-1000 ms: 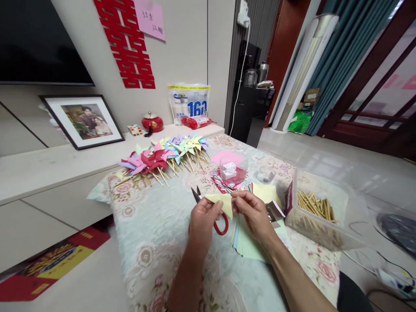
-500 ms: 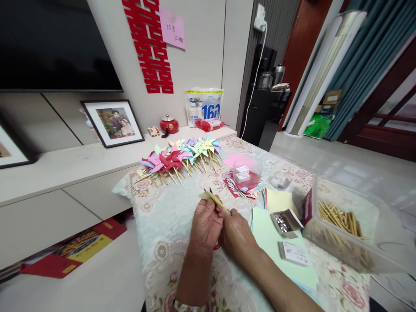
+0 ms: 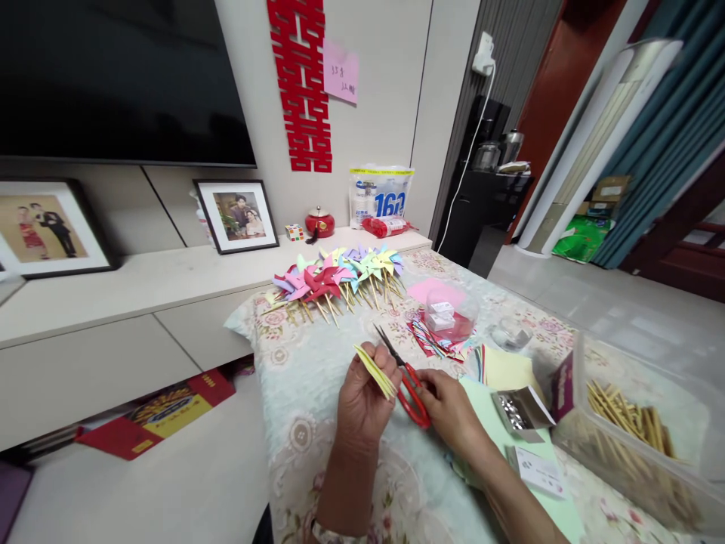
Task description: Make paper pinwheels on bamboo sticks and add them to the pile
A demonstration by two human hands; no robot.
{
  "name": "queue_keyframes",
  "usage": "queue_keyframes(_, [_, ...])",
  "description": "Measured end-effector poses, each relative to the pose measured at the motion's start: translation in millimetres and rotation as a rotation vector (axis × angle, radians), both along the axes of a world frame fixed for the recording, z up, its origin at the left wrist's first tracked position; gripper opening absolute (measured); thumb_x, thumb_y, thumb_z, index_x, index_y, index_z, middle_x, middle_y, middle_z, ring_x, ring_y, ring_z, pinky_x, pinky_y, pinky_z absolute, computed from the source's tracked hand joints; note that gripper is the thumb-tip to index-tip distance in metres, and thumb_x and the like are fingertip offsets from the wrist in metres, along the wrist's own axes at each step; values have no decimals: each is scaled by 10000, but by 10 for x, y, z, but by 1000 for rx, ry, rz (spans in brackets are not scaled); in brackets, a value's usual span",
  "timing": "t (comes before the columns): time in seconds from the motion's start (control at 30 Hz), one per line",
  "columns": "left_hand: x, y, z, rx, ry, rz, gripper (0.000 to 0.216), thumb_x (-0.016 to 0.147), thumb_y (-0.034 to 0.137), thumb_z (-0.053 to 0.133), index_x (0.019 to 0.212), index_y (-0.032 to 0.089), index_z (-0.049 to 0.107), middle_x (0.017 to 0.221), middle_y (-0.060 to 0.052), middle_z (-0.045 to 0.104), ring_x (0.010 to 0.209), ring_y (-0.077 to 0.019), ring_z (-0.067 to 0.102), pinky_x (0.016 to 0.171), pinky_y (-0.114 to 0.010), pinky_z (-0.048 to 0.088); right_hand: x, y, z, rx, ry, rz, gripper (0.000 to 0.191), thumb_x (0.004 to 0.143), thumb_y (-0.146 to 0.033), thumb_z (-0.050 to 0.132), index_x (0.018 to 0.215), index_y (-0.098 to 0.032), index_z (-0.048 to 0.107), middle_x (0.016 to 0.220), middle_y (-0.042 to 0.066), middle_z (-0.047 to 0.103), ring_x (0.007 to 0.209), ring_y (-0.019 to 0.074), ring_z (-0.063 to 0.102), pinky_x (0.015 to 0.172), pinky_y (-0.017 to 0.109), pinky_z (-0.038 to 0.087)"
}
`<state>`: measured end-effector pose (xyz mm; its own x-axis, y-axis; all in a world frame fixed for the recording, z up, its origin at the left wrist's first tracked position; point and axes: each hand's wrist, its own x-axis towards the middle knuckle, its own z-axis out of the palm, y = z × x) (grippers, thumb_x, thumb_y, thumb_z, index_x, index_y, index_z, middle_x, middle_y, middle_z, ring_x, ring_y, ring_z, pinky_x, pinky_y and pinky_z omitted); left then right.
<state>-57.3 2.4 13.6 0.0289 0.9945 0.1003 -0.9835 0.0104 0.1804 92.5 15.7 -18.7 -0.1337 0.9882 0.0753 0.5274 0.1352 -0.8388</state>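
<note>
My left hand (image 3: 362, 397) pinches a folded yellow paper (image 3: 374, 370) above the flowered tablecloth (image 3: 309, 393). Just to its right, my right hand (image 3: 447, 404) closes on the red handles of a pair of scissors (image 3: 406, 381), whose dark blades point up and left toward the paper. Both hands hover over the near middle of the table.
A row of paper pinwheels (image 3: 337, 276) on sticks lies at the table's far end. A clear tub of wooden sticks (image 3: 628, 423), a small box of pins (image 3: 518, 412), coloured paper sheets (image 3: 504, 370) and a round clear container (image 3: 450, 313) sit to the right. A low cabinet (image 3: 113, 302) runs along the left.
My right hand let go of the yellow paper and took up the red scissors. The left hand kept the paper, now folded narrow. The camera view swung left.
</note>
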Motion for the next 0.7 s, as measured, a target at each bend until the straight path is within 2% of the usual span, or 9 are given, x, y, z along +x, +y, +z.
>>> queue_keyframes(0.07, [-20,11,-15,1,-18,22,298,696,105,792,691,168,501,665,38,418,523,-53,395,471,-150,372,47,-6,13,-70,296,-49,180,776,-299,659,888,-183,739,752,43,690,668,201,581,635,304,429])
queue_keyframes(0.17, [-5,50,-69,-57,2,27,210,739,105,739,736,169,538,691,26,441,552,-69,421,500,-167,388,87,-90,156,-189,661,-86,282,677,-381,792,874,-184,748,684,15,652,560,148,509,539,267,390])
queue_keyframes(0.3, [45,104,-152,-138,33,4,174,718,111,747,763,167,589,712,11,482,587,-94,454,520,-201,404,161,-282,388,-290,930,-87,347,623,-398,872,876,-190,755,810,67,700,612,148,558,543,258,425])
queue_keyframes(0.37, [60,115,-177,-130,36,-7,180,711,117,757,750,167,589,711,11,483,587,-94,450,523,-206,401,238,-401,431,-325,983,-87,347,649,-421,851,902,-198,769,869,98,717,651,174,592,559,276,452])
queue_keyframes(0.47, [74,111,-180,-101,40,-26,193,720,126,760,729,164,572,699,19,464,579,-88,435,524,-206,388,389,-614,387,-378,981,-22,397,725,-489,763,1017,-221,771,954,141,722,743,246,641,641,361,504])
queue_keyframes(0.53, [86,103,-164,-85,36,-39,222,718,129,765,703,163,547,679,28,432,570,-86,421,519,-205,374,482,-763,319,-406,926,21,445,699,-508,765,1053,-239,764,989,160,719,816,299,662,714,428,519])
queue_keyframes(0.6, [99,97,-143,-72,29,-45,255,703,125,773,685,161,521,668,36,401,563,-82,406,512,-201,358,546,-888,255,-439,860,86,528,614,-511,817,1083,-277,753,1030,158,716,874,335,666,757,466,517])
queue_keyframes(0.7, [112,96,-122,-59,52,-36,289,679,119,774,675,165,489,666,40,373,552,-78,383,500,-197,335,585,-997,207,-486,823,132,585,554,-539,839,1086,-314,747,1045,154,709,864,353,669,731,478,520])
